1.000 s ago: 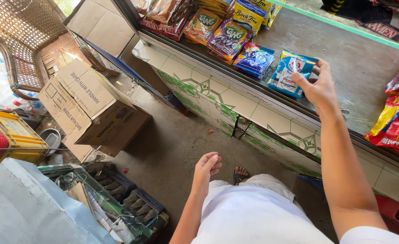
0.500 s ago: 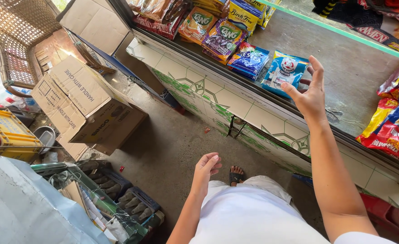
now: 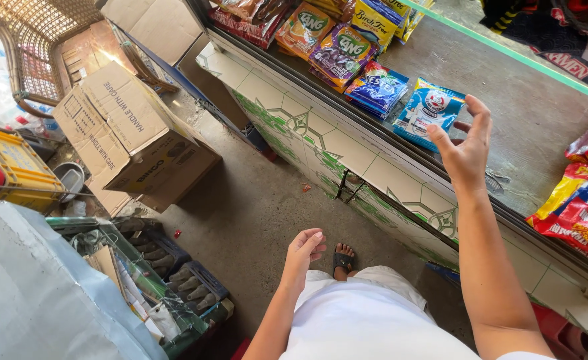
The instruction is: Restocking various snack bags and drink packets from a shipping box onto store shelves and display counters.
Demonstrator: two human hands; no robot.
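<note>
The person's right hand (image 3: 466, 148) hovers over the front edge of the grey counter (image 3: 534, 127), fingers spread wide and holding nothing. Just beyond its fingertips, near the counter's front edge, lies a blue-and-white sachet pack (image 3: 429, 110). Along the same edge toward the far end lie three more packs in a row: a dark blue one (image 3: 378, 89), a purple one (image 3: 341, 52) and an orange one (image 3: 304, 28). At the counter's near right edge sits a heap of red and yellow packets (image 3: 584, 200).

The left hand (image 3: 304, 250) hangs low beside the white clothing, fingers loosely curled and empty, above the concrete floor. Nothing lies between the right hand and the blue-and-white pack.

Below the counter runs a tiled front with green patterns (image 3: 321, 143). On the floor stand two cardboard boxes (image 3: 127, 130), a yellow crate (image 3: 11, 163) and a crate of bottles (image 3: 167, 267).

Compared with a second ago, the right hand has lifted off the blue-and-white pack and drawn back toward the counter's edge; the left hand stays where it was.
</note>
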